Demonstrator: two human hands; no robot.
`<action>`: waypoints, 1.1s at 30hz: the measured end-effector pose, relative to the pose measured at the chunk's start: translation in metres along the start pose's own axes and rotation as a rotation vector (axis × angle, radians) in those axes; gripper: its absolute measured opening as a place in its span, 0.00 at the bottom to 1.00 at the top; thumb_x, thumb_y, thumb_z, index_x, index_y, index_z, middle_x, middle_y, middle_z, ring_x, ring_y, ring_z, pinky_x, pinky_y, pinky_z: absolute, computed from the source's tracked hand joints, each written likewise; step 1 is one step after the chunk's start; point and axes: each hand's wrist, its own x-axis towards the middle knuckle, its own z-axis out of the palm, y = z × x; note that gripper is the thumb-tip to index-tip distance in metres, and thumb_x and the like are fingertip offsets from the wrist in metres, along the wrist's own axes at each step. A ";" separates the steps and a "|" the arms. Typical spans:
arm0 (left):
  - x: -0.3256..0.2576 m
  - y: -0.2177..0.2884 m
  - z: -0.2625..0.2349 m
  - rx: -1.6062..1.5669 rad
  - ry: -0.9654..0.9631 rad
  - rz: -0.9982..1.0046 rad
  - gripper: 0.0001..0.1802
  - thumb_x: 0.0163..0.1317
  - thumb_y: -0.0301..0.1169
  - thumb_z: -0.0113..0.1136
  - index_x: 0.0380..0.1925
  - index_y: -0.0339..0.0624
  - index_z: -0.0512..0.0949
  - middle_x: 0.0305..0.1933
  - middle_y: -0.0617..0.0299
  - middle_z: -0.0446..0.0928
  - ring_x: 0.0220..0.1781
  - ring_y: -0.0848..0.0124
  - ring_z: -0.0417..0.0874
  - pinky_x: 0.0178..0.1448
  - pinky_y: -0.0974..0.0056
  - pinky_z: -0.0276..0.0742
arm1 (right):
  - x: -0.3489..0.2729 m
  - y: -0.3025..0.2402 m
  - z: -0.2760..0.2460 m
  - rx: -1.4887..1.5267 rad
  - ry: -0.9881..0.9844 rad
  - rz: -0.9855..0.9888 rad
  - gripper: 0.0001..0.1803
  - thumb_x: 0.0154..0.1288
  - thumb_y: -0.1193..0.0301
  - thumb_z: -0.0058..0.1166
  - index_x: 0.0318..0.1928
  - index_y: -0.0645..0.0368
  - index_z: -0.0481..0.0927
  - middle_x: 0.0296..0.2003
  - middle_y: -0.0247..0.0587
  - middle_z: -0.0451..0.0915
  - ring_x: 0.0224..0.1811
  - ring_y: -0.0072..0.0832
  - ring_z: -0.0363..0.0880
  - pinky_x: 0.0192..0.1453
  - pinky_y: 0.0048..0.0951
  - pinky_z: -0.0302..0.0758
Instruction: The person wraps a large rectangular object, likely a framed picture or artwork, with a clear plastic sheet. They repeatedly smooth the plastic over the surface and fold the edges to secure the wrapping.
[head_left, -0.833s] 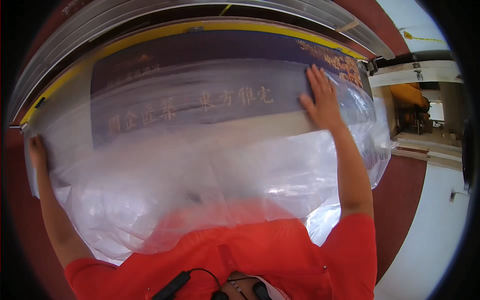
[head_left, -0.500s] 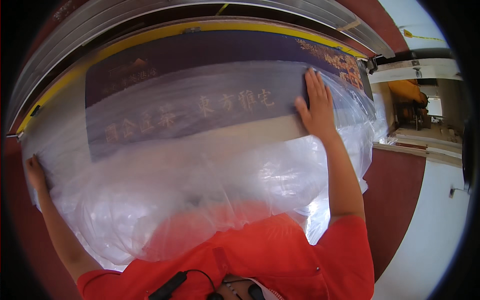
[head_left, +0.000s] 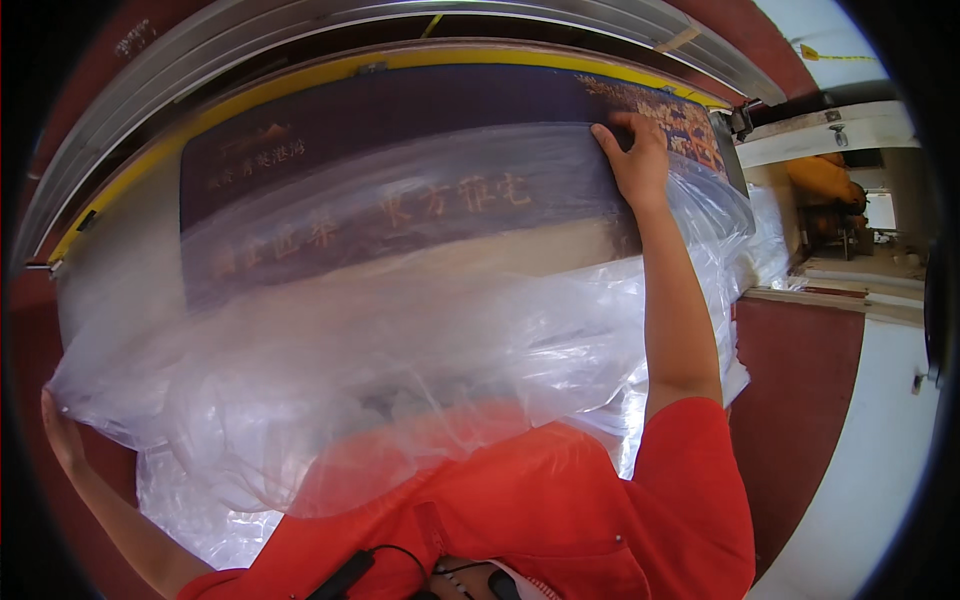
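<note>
A wide dark purple panel (head_left: 400, 95) with gold lettering and a leafy gold pattern at its right lies before me. Thin clear plastic film (head_left: 300, 400) covers its lower part and hangs in folds toward my red shirt. At the far left, my left hand (head_left: 64, 438) is closed at the film's stretched corner; its fingertips are partly hidden. My right hand (head_left: 642, 165) is at the panel's upper right, beside the film's upper edge. Its fingers are bent and the thumb stands apart from them, with nothing seen between.
A yellow strip (head_left: 300, 85) with small metal clips runs along the panel's far side. Behind it stretches a grey metal rail (head_left: 560, 15). At right are a white ledge (head_left: 830, 135), an opening with machinery (head_left: 835, 215), and a dark red and white floor (head_left: 800, 400).
My left hand has moved down and toward me, drawing the film's left corner with it. My right hand has shifted slightly up and changed from flat to bent fingers.
</note>
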 end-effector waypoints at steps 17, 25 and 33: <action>0.226 -0.064 0.123 0.719 0.535 0.247 0.24 0.54 0.47 0.47 0.37 0.35 0.72 0.35 0.54 0.75 0.36 0.64 0.74 0.43 0.65 0.66 | 0.078 0.047 0.020 0.142 0.191 0.135 0.14 0.54 0.62 0.49 0.27 0.62 0.72 0.19 0.45 0.74 0.24 0.35 0.74 0.31 0.31 0.69; 0.239 -0.064 0.181 0.787 0.605 0.063 0.41 0.46 0.62 0.42 0.40 0.30 0.72 0.44 0.46 0.72 0.47 0.57 0.72 0.51 0.61 0.63 | 0.102 0.055 0.050 0.200 0.217 0.531 0.21 0.50 0.52 0.49 0.25 0.60 0.74 0.27 0.48 0.76 0.33 0.41 0.75 0.38 0.33 0.69; 0.255 -0.086 0.150 0.508 0.492 0.188 0.34 0.55 0.54 0.35 0.37 0.29 0.72 0.38 0.50 0.73 0.42 0.60 0.71 0.46 0.61 0.65 | 0.095 0.045 0.055 0.113 0.335 0.579 0.27 0.57 0.52 0.28 0.33 0.61 0.74 0.33 0.55 0.75 0.39 0.49 0.71 0.46 0.41 0.64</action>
